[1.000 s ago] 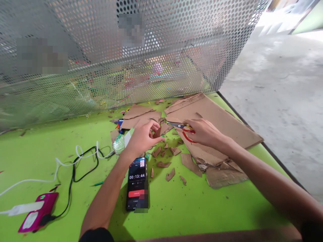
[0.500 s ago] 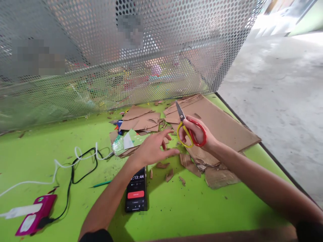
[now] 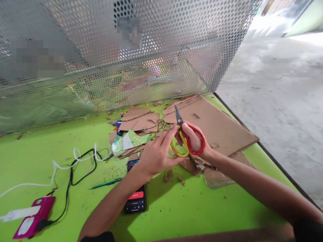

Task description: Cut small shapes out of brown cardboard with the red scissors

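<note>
Scissors [image 3: 185, 139] are held up over the green table [image 3: 176, 208], just in front of the big cardboard sheet [image 3: 217, 126], blades pointing up and away toward the perforated metal screen [image 3: 126, 50]. They are gripped by the right hand [image 3: 195, 143], w/ fingers through the red loop and closed on it; the yellow loop is met by the left hand [image 3: 156, 156], fingertips stretched out and touching it, not wrapped round. Blades appear closed or nearly so.

Handling, as judged: light, rigid, metal blades w/ smooth plastic handles; not fragile, but the tip is sharp, so hold is best taken at the loops, never the blades. Some slip is poss. on the glossy plastic.

Looks: short dark blades, pivot screw visible, one red handle loop, one yellow.

Nearby: cardboard scraps [image 3: 168, 175] lie under the hands, a phone [image 3: 135, 200] is partly covered by the left forearm, and cables [image 3: 75, 161] plus a pink device [image 3: 32, 222] sit well off to the left.
</note>
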`<state>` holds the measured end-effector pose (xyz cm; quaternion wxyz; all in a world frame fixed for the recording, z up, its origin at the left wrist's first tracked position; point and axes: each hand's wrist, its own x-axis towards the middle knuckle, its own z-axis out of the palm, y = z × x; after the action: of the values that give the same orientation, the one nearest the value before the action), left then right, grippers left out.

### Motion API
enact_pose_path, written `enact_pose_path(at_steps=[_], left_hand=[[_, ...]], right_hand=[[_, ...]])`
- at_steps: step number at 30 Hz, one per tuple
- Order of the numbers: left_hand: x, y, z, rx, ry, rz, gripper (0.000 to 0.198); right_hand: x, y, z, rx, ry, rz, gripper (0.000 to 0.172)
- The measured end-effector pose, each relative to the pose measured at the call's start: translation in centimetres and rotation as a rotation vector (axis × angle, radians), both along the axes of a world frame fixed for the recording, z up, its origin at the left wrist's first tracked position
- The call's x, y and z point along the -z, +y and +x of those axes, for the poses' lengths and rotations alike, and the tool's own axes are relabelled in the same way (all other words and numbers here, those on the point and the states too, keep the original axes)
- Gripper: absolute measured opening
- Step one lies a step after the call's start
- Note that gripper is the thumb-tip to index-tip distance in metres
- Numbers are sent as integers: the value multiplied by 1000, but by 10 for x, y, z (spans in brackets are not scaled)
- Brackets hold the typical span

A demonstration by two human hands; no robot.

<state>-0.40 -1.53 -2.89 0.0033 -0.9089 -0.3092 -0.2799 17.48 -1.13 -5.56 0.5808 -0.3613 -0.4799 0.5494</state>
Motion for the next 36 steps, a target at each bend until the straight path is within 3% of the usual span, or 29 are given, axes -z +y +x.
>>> enact_pose_path(at_steps=[6,14,22,32,36], left_hand=[[-4,-4,0,-2,3,-21,91],[-1,-4,1,7,-14,-99,101],[7,-9,7,19,-110,-85,87],[9,-16,11,-12,-176,-48,84],[7,-14,10,-20,-163,-118,80]], right_hand=[[-10,-6,2,-33,2,-7,34],[-9,-6,-1,32,-39,-7,44],[-10,-9,-2,56,-29,1,46],[-7,-13,-5,111,-36,40,52],[-5,-12,-7,117,-44,24,50]])
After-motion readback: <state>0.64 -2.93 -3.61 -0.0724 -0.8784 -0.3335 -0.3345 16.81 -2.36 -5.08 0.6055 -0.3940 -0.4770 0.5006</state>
